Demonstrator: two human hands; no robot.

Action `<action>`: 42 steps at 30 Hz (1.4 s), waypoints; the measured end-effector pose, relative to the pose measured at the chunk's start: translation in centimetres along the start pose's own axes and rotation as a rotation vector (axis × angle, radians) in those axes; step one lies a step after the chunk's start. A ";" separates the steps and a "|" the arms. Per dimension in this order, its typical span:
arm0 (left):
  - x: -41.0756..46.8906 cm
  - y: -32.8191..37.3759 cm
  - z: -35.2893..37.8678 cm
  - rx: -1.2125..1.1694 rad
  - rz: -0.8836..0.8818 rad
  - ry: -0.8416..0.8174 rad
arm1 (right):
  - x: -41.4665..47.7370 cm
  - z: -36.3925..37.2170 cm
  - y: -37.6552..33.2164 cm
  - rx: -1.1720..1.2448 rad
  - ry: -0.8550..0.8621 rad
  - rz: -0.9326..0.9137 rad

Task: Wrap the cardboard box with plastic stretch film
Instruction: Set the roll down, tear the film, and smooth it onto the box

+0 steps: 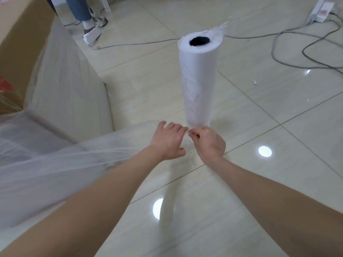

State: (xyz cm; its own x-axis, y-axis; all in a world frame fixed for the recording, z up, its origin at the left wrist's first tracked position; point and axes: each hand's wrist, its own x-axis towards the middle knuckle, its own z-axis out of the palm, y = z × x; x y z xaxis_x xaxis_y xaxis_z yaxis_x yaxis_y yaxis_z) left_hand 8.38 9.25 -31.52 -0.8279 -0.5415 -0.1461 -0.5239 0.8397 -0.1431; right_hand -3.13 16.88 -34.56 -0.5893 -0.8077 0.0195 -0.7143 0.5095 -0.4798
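Note:
A tall roll of white stretch film (pixel 198 80) stands upright on the tiled floor at the centre. The cardboard box (pixel 24 43) fills the left side, its lower part covered in clear film. A loose sheet of film (pixel 61 164) stretches from the box toward the foot of the roll. My left hand (pixel 169 140) reaches to the base of the roll with fingers spread over the film. My right hand (pixel 209 140) is beside it, fingertips pinched on the film edge near the roll's bottom.
Another person's leg and shoe (pixel 89 17) stand at the back left. Grey cables (pixel 297 52) and a white power strip (pixel 323 10) lie on the floor at the back right. Small scraps (pixel 254 82) dot the glossy tiles.

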 end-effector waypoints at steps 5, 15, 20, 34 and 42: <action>0.3 -1.5 1.2 -0.618 -0.317 0.092 | 0.3 0.2 0.5 0.055 0.007 0.057; -0.9 -9.6 -0.3 -1.089 -0.827 0.303 | 0.4 0.2 0.1 0.065 -0.033 0.100; -1.6 -11.2 -2.5 -1.095 -1.056 0.542 | 0.4 -0.2 -0.2 0.048 -0.043 0.123; 1.1 -0.1 0.3 -0.165 -0.185 -0.023 | 0.3 -0.2 -0.3 0.077 -0.051 0.072; 1.1 -1.5 -0.9 -0.302 -0.314 0.123 | 0.5 -0.2 0.0 0.097 -0.055 0.042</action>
State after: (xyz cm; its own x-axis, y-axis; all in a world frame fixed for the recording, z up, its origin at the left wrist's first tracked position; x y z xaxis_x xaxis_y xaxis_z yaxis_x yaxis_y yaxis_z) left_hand 8.06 7.42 -30.58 -0.6276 -0.7782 -0.0217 -0.7733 0.6199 0.1330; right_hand -3.48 16.56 -34.39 -0.5945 -0.8026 -0.0491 -0.6477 0.5142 -0.5623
